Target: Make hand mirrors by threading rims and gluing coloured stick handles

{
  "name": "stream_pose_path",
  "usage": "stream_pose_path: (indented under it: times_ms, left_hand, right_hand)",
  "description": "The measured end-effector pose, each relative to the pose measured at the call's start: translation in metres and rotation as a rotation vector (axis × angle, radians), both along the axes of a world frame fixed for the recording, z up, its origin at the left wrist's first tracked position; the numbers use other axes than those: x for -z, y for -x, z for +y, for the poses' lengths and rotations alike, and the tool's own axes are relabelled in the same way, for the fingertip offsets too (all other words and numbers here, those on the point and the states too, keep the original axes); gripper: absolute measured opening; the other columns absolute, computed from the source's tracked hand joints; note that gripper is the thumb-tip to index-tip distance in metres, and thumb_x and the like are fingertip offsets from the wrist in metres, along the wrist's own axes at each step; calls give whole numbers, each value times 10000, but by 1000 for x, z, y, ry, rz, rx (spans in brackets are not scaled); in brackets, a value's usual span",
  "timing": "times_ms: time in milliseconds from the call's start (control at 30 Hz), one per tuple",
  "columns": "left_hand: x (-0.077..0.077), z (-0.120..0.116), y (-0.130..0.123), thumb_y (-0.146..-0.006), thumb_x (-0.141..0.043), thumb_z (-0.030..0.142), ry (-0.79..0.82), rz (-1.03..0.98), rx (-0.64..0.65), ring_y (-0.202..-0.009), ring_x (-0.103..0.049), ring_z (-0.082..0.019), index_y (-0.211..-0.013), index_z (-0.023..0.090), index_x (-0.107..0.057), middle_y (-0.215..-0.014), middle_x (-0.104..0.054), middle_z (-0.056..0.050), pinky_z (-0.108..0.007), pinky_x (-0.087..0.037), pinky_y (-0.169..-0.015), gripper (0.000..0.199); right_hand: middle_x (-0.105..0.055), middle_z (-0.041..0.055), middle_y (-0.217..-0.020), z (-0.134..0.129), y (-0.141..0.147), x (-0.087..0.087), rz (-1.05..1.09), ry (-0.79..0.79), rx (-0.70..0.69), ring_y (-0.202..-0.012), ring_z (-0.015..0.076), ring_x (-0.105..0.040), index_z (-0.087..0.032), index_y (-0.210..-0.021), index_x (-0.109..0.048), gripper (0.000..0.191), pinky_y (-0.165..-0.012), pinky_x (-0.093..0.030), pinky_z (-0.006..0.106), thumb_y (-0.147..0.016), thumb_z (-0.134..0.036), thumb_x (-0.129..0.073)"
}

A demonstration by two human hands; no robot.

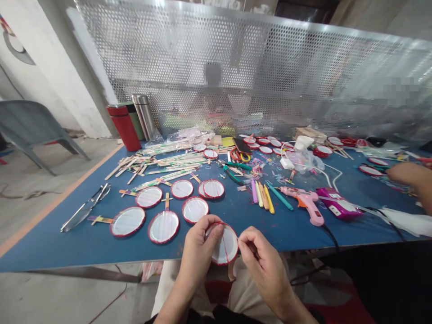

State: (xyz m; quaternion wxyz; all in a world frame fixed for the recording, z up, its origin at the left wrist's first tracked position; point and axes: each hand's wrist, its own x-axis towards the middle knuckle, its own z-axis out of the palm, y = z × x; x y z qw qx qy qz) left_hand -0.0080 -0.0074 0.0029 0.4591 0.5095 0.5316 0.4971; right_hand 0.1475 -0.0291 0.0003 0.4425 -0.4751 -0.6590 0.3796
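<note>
My left hand (202, 245) pinches the upper left edge of a round white disc (230, 245) with a red rim, held at the table's front edge. A thin red line runs across the disc's face. My right hand (261, 256) is closed at the disc's right rim, fingertips pressed together; what they hold is too small to make out. Left of and behind the hands, several similar red-rimmed discs lie flat, among them one with a wooden stick (167, 201) at its top and another disc (195, 209) just behind my left hand.
On the blue table (101, 245) are a pink glue gun (308, 202), a purple box (339, 204), colored markers (263, 197), green pliers (232, 173), glasses (86, 209), wooden sticks (168, 164) and a red bottle (124, 128). Another person's hand (407, 173) is at the right.
</note>
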Motion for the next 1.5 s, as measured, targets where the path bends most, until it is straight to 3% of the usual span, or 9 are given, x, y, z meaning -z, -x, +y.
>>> stream_pose_path:
  times_ms: [133,400,567,700,833,1133,1300,1500]
  left_hand:
    - [-1,0,-1,-819,-565,298,-13,77,15,-677,-547,-136,-837,193,-641,-734,-641,15,-214,-425,-629,131]
    - [-3,-1,-2,-843,-541,282,-61,156,-3,-706,-565,-142,-836,200,-633,-751,-651,16,-224,-432,-665,124]
    - [-3,-2,-2,-838,-543,325,-42,125,-62,-664,-536,-144,-833,194,-627,-713,-614,17,-221,-420,-614,156]
    - [-1,-4,-2,-841,-544,339,-30,111,-86,-628,-511,-135,-845,194,-625,-688,-595,22,-213,-405,-582,166]
    - [1,-4,-2,-848,-540,347,-31,102,-101,-623,-512,-132,-852,196,-621,-690,-594,25,-212,-405,-583,171]
    - [4,-3,-3,-857,-537,351,-51,100,-130,-647,-525,-133,-873,196,-615,-723,-612,19,-216,-421,-608,175]
    - [5,-2,-3,-855,-539,357,-44,87,-142,-650,-528,-135,-884,197,-614,-729,-612,20,-216,-424,-607,179]
    - [4,-2,-2,-854,-543,374,-61,11,-237,-681,-546,-138,-906,194,-614,-762,-624,9,-214,-443,-624,200]
  right_hand:
    - [-518,4,-698,-5,0,5,-70,-67,77,-605,133,-517,-217,-750,-525,203,-567,-429,220,-926,-283,-447]
    - [-523,1,-635,-1,13,-17,-216,-129,79,-558,126,-530,-212,-713,-548,225,-495,-392,209,-910,-245,-444]
    - [-523,-6,-587,-6,11,-1,-188,-161,137,-497,115,-509,-212,-699,-573,235,-470,-393,206,-902,-276,-473]
    - [-562,-6,-580,-15,8,10,-89,-12,129,-463,107,-502,-205,-724,-591,249,-456,-400,204,-909,-341,-494]
    - [-591,-14,-555,-23,12,9,88,185,164,-417,97,-506,-196,-756,-597,278,-429,-409,193,-886,-435,-542]
    - [-609,3,-466,-19,16,18,193,210,180,-390,128,-584,-187,-724,-606,391,-387,-468,189,-820,-566,-592]
    - [-651,25,-499,-19,19,17,245,213,239,-412,136,-598,-185,-716,-608,376,-409,-503,211,-797,-551,-634]
    - [-578,-22,-402,-26,15,14,299,382,263,-331,96,-511,-189,-667,-535,382,-369,-404,178,-779,-530,-665]
